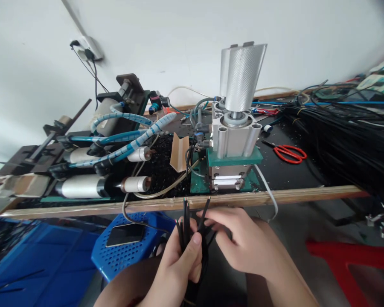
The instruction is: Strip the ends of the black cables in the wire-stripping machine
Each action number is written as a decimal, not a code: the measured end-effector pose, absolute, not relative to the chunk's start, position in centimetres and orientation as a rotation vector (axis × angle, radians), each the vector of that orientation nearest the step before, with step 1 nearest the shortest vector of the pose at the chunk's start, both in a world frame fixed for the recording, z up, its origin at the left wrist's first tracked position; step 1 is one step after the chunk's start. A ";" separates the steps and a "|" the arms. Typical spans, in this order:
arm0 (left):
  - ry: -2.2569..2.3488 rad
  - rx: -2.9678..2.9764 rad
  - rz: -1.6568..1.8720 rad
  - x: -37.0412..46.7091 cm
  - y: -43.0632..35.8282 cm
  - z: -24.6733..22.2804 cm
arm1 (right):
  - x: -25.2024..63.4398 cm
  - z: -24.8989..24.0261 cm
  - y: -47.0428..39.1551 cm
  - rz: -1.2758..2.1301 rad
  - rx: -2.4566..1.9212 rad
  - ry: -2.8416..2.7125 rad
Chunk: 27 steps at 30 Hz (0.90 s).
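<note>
My left hand [182, 260] is closed round a bundle of black cables [186, 221] below the bench's front edge. The cable ends point up, and small coloured wire tips show on a few of them. My right hand [235, 238] is just right of the bundle, its thumb and fingers bent near one black cable that leans to the right. Whether its fingertips pinch that cable cannot be made out. Beyond the hands stands a metal pneumatic press [235, 136] on a green base.
Red-handled scissors [289, 154] and a large heap of black cables [336, 132] lie on the bench's right. Pneumatic cylinders with blue hoses [124, 140] fill the left. A phone [125, 235] rests on a blue stool [115, 258]; a red stool [342, 256] stands lower right.
</note>
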<state>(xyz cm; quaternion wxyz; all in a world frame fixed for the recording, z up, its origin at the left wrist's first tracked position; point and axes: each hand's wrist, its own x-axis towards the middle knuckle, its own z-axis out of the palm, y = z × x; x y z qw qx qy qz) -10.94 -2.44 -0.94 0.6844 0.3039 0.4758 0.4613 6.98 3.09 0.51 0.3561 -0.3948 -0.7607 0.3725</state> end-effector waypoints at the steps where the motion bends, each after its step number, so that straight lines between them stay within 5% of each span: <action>1: 1.068 0.689 1.038 -10.8 -2.3 -1.0 | 6.7 0.5 3.0 1.018 -0.969 -1.856; 9: 1.060 0.696 1.080 -9.7 -2.0 -1.8 | 3.1 -1.0 1.9 1.209 -0.898 -1.200; 27: 1.136 1.055 1.148 -8.6 -0.8 -0.8 | 3.6 -0.1 2.7 1.095 -0.989 -0.974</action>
